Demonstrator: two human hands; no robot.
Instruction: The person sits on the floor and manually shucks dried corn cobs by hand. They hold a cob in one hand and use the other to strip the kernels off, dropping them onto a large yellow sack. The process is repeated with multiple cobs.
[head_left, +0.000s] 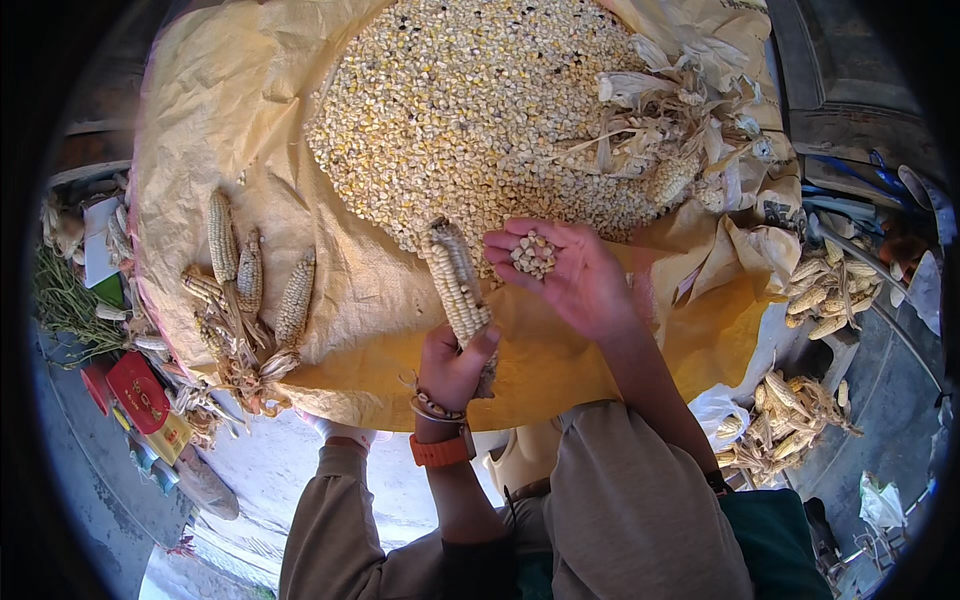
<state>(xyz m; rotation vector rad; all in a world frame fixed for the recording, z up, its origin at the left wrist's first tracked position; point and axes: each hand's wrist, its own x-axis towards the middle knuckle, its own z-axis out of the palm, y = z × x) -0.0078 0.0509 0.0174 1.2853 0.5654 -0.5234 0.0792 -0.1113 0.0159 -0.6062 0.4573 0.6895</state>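
An ear of dried corn (455, 289), upright and with some kernels gone from its right side, is gripped near its lower end by my left hand (454, 364). To the right of it my right hand (581, 274) lies palm up with a small heap of loose kernels (533, 255) in it, fingers partly curled. Just beyond both hands spreads a large pile of shelled corn kernels (465, 112), pale and yellow with a few dark ones. The pile lies on a yellowish woven plastic sack (262, 135).
Several dried ears with pulled-back husks (251, 277) lie at the left of the sack. Dry husks (660, 120) sit on the pile's right side. More corn ears (787, 427) are heaped low at the right. A red box (139, 390) is at the far left.
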